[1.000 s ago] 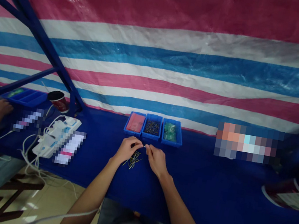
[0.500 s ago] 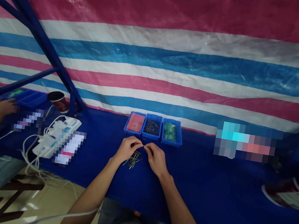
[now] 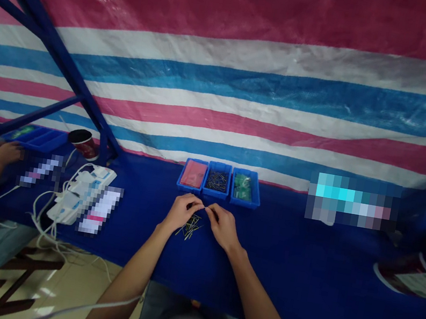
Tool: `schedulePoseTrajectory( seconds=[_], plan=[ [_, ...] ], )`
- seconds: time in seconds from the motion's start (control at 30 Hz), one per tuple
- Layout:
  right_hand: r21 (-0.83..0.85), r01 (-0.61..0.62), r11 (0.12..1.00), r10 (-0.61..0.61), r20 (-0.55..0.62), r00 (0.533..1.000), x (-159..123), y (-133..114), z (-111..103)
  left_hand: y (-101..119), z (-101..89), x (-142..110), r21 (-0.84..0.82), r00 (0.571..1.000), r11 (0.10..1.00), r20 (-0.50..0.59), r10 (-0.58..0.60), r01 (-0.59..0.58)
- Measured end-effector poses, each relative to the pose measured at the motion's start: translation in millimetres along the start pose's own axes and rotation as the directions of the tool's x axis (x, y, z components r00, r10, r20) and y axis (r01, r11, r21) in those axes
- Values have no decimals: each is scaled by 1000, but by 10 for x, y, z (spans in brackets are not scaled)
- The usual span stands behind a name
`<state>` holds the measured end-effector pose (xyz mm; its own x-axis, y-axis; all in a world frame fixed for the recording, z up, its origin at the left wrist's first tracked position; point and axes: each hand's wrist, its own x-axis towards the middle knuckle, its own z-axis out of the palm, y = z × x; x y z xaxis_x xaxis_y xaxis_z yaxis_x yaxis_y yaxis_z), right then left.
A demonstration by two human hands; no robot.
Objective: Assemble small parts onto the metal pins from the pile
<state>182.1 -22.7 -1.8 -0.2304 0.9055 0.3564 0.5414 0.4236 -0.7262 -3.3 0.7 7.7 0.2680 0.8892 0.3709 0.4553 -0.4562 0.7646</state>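
Fasteners [image 3: 190,227] lie in a loose heap on the table [image 3: 297,293], between its near edge and the blue tray [image 3: 214,194] toward the far edge; their long axes cross, most slanting from near edge to far edge, the heads too small to tell. The heap sits just nearside of your fingertips, beside your left hand [image 3: 183,212] and apart from your right hand [image 3: 222,226]. Your thumbs and forefingers are pinched together, both hands meeting tip to tip; you cannot tell here what, if anything, they clamp.
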Motion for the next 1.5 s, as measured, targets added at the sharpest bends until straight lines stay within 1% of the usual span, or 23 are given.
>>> schedulePoseTrajectory(
  seconds=[0.77, 1.17, 1.5],
  plan=[
    [-11, 0, 1000, 0, -2, 1000, 4, 4, -4, -36, 21, -10, -1, 1000, 1000, -6, -8, 8],
    [-6, -6, 1000, 6, 6, 1000, 5, 0, -2, 4, -3, -1, 2, 1000, 1000, 3, -2, 2],
    [-10, -15, 1000, 16, 11, 1000, 4, 3, -1, -30, 11, -8, 2, 1000, 1000, -3, -5, 5]
  ],
)
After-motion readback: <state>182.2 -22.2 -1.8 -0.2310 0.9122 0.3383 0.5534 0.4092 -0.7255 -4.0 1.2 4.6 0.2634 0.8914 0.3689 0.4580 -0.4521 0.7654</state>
